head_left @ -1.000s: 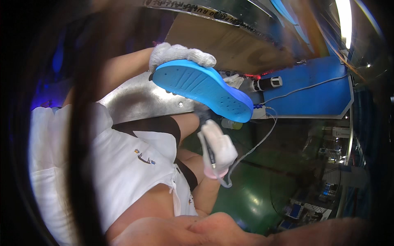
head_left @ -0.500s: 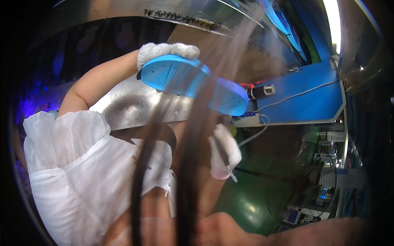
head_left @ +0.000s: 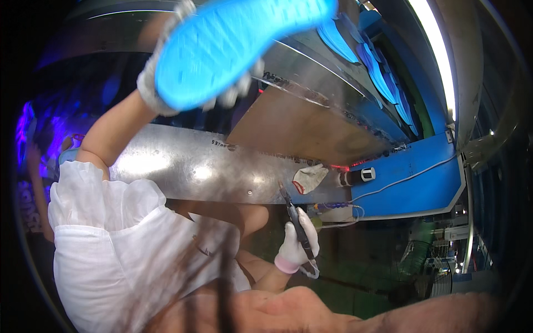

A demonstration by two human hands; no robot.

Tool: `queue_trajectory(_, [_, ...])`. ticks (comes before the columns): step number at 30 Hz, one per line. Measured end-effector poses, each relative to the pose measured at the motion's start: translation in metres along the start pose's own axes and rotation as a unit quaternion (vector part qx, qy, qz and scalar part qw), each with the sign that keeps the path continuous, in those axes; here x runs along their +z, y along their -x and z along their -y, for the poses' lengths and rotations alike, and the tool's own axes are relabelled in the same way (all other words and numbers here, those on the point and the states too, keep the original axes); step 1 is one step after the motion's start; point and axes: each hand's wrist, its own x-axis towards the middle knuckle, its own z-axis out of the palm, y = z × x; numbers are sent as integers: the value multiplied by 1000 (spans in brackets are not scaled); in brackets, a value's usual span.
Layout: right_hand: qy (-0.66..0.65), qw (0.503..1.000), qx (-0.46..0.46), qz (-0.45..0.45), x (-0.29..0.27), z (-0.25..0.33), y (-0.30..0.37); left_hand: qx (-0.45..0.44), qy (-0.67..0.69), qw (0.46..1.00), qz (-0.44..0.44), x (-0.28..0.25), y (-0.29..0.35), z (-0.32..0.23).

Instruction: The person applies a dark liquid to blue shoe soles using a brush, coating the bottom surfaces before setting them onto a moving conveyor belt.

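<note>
My left hand (head_left: 149,83), in a white knit glove, grips a bright blue shoe sole (head_left: 227,50) high at the top of the view. The sole is tilted with its broad patterned face showing, and its upper edge is cut off by the frame. Gloved fingertips curl out past its lower edge. My right hand (head_left: 291,244), in a white glove with a pink cuff, is wrapped round a dark pen-shaped tool (head_left: 300,227). The tool's thin tip points up toward the metal counter (head_left: 189,166), apart from the sole.
A white glove (head_left: 311,178) with a red edge lies on the counter beside a black cylinder (head_left: 355,176) with a white end. A brown board (head_left: 300,125) sits behind. Several blue soles (head_left: 380,72) hang at upper right. A cable (head_left: 400,182) crosses the blue panel (head_left: 413,194).
My left hand has lifted the sole up and turned it, bringing its patterned face into view. The glove on the counter now shows. The pen-shaped tool is plainer in my right hand; the view has shifted.
</note>
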Motion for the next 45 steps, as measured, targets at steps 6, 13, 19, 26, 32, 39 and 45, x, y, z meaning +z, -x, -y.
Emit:
queue_trajectory(6, [86, 995, 18, 41, 17, -2, 0, 170, -218, 952, -136, 19, 6, -19])
queue_trajectory(13, [25, 996, 80, -6, 13, 3, 3, 165, -753, 632, -80, 58, -51, -18])
queue_trajectory(19, [48, 997, 67, 10, 20, 0, 13, 131, -975, 177, -21, 38, -183, 1])
queue_trajectory(26, [51, 988, 142, 13, 12, -9, 20, 97, -982, 164, -7, 27, -148, -35])
queue_trajectory(32, [42, 993, 108, 3, 18, -12, 10, 196, -951, -33, -238, 91, -37, -127])
queue_trajectory(39, [18, 992, 125, 9, 32, -16, 17, 9, -913, -145, -381, 35, 63, -231])
queue_trajectory(45, [19, 985, 169, -22, 29, -25, 28, 130, -860, 96, -484, 56, 27, -200])
